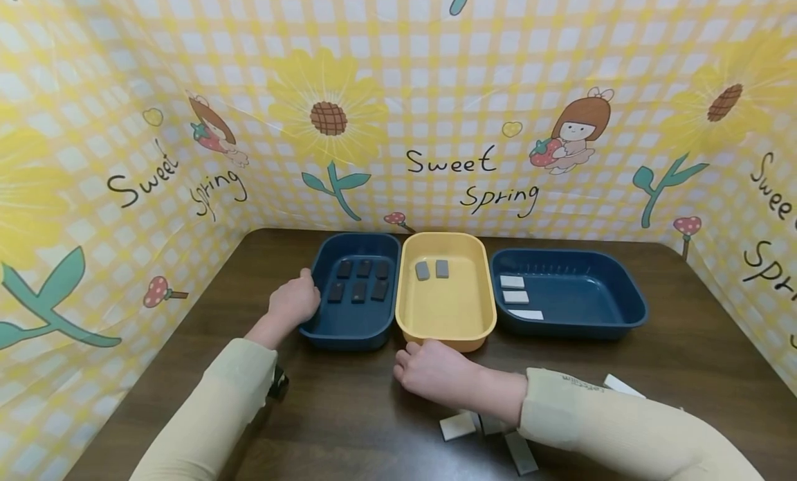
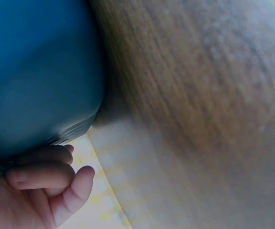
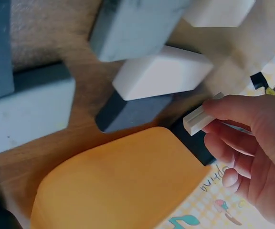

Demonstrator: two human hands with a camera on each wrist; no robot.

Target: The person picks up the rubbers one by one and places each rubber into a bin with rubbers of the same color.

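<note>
My left hand (image 1: 294, 300) holds the left rim of the left blue tray (image 1: 349, 332), its fingers (image 2: 44, 175) curled against the tray's outer side. Inside that tray, several dark blocks (image 1: 359, 292) lie in two rows. My right hand (image 1: 438, 374) is over the table just in front of the yellow tray (image 1: 445, 329). Between thumb and fingers it pinches a small pale block (image 3: 198, 121), seen in the right wrist view and hidden in the head view. Two grey blocks (image 1: 441, 269) lie side by side toward the back of the yellow tray.
A second blue tray (image 1: 598, 322) stands at the right with three white blocks (image 1: 515, 297) along its left side. Loose white (image 1: 457, 426) and grey blocks (image 1: 520, 454) lie below my right forearm. A patterned yellow cloth (image 1: 386, 86) rises behind the table (image 1: 349, 412).
</note>
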